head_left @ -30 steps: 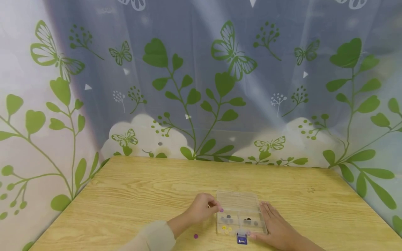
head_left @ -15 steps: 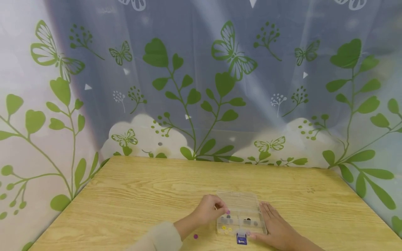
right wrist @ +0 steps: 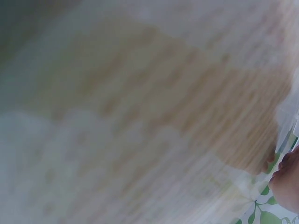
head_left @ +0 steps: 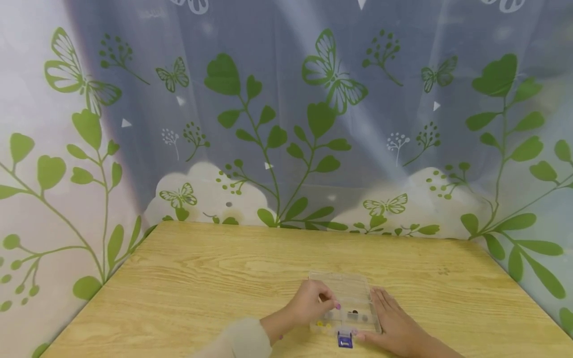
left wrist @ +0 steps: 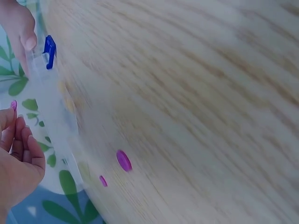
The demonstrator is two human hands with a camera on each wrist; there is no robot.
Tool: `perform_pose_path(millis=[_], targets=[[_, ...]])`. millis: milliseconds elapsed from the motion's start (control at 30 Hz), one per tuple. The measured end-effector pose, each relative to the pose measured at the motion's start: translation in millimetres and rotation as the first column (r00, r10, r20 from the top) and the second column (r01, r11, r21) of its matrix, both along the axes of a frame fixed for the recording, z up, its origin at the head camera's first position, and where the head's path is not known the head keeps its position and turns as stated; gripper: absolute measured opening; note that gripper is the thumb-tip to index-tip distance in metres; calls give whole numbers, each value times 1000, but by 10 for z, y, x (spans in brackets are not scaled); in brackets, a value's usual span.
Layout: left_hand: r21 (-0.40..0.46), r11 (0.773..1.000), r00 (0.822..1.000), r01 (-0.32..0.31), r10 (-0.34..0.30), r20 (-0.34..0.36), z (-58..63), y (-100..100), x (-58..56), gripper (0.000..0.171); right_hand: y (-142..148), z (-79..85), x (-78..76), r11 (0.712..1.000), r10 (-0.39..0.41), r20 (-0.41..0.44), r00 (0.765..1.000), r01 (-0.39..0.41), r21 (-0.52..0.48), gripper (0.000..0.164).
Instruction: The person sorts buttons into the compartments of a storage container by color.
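A clear plastic box (head_left: pixel 342 283) with dividers lies with its lid raised on the wooden table, its blue latch (head_left: pixel 345 340) at the front. Over its compartments my left hand (head_left: pixel 309 301) pinches a small purple button (head_left: pixel 337 307) between thumb and fingertips; the left wrist view shows this button (left wrist: pixel 14 105) edge-on. My right hand (head_left: pixel 398 323) rests along the box's right side, fingers straight and thumb at the front edge. Yellow buttons (head_left: pixel 320 323) sit in the front left compartment. A dark button (head_left: pixel 355 312) lies in a compartment to the right. My left hand partly hides the left compartments.
On the table left of the box lie a larger purple button (left wrist: pixel 124 160) and a smaller-looking one (left wrist: pixel 103 181); the left sleeve (head_left: pixel 243 338) mostly covers this spot in the head view. A curtain (head_left: pixel 286 124) with leaves and butterflies hangs behind the table.
My left hand has moved right, from the box's left edge to above its middle, carrying the purple button. The right hand and the box have stayed in place.
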State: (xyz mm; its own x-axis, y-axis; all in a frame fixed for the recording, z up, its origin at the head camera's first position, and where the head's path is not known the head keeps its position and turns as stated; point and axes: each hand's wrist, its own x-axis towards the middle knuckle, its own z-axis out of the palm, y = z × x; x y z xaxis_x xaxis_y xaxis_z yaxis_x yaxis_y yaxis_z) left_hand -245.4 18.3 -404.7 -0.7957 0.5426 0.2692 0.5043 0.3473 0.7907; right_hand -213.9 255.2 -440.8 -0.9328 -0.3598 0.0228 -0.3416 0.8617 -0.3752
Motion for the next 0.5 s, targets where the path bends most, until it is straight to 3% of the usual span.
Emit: perform_pose_path(millis=[267,500], targets=[[-24,999,1000,-23,23,-11,-22,118,19,7,3,24,-5,1000,6,-5,1000,-6,14,101],[-56,998,1000,4,-2,25,-39,195,46,8,2,6,-14,1000,2,-24,1000,-1,13,102]])
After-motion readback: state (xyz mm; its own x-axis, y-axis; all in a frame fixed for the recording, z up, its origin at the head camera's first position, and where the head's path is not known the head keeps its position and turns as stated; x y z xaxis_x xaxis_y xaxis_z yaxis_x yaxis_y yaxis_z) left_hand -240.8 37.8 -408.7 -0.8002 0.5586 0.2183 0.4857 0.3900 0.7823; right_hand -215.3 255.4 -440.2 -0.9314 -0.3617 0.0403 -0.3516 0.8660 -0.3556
